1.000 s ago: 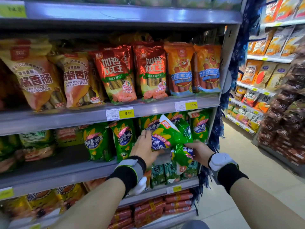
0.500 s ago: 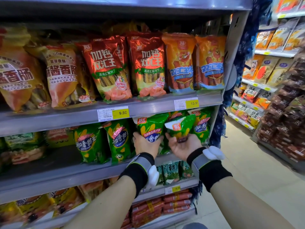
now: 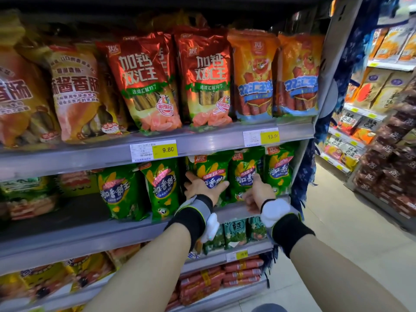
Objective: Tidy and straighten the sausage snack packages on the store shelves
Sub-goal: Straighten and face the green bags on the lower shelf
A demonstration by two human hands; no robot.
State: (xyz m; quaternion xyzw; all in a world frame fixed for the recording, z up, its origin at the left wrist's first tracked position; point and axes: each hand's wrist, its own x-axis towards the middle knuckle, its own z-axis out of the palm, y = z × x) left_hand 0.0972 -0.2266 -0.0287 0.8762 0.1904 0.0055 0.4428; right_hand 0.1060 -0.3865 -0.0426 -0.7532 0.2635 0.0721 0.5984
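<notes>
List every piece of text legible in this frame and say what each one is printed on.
"加钙 双汇王": two red packages, upper shelf.
"酱香肠": tan package, upper left.
"9.80": yellow price tag on the upper shelf rail.
"13.9": price tag; last digit cut off.
"润口香甜王": green packages, middle shelf.
Small print and the lower tag: too blurred.

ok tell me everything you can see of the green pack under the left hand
The green pack is a glossy plastic pouch with yellow corn art, a red logo tab at its top left corner and white characters on a blue and pink band. It stands about upright on the middle shelf, third in a row of five like packs, just under the 9.80 price tag. The left hand lies spread across its lower front, hiding the bottom. Its right edge meets the next green pack, which the right hand touches.
</notes>
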